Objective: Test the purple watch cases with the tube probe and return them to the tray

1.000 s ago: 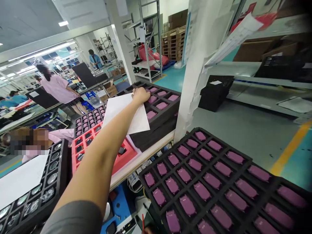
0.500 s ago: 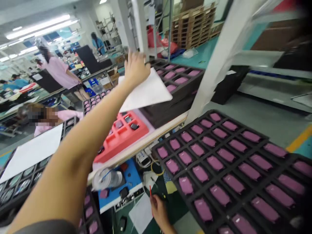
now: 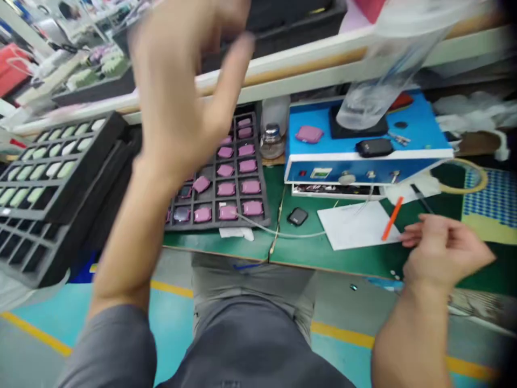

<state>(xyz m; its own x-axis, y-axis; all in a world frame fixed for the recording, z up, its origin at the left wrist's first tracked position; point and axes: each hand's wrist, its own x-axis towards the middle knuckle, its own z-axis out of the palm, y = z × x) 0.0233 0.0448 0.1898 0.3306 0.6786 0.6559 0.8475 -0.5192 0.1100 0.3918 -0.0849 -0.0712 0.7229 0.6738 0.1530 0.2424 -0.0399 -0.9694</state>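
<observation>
My left hand [image 3: 181,91] is raised high at the upper left and smeared by motion. Its thumb stands well apart, nothing shows in it, and the fingertips are blurred near the top edge. Low on the right, my right hand [image 3: 440,253] hovers over the green bench with fingers curled together; what they may hold is hidden. Just left of its fingertips, an orange stick [image 3: 392,219] lies across a white sheet [image 3: 355,223]. Behind my left forearm is a black compartment tray [image 3: 258,178] of purple watch-like cases [image 3: 250,187]. A black case [image 3: 298,216] lies right of the tray.
A blue machine [image 3: 363,167] carries a clear plastic cup [image 3: 371,97], a purple case [image 3: 309,134] and a black one. Stacked black trays [image 3: 52,199] with pale green pieces stand at left. A thin tube [image 3: 299,235] crosses the bench. A tape roll [image 3: 464,175] lies right; a shelf edge runs above.
The view has swung down to the bench. My left hand was on a white sheet by the upper-shelf trays and is now off it. My right hand has shifted off the orange stick.
</observation>
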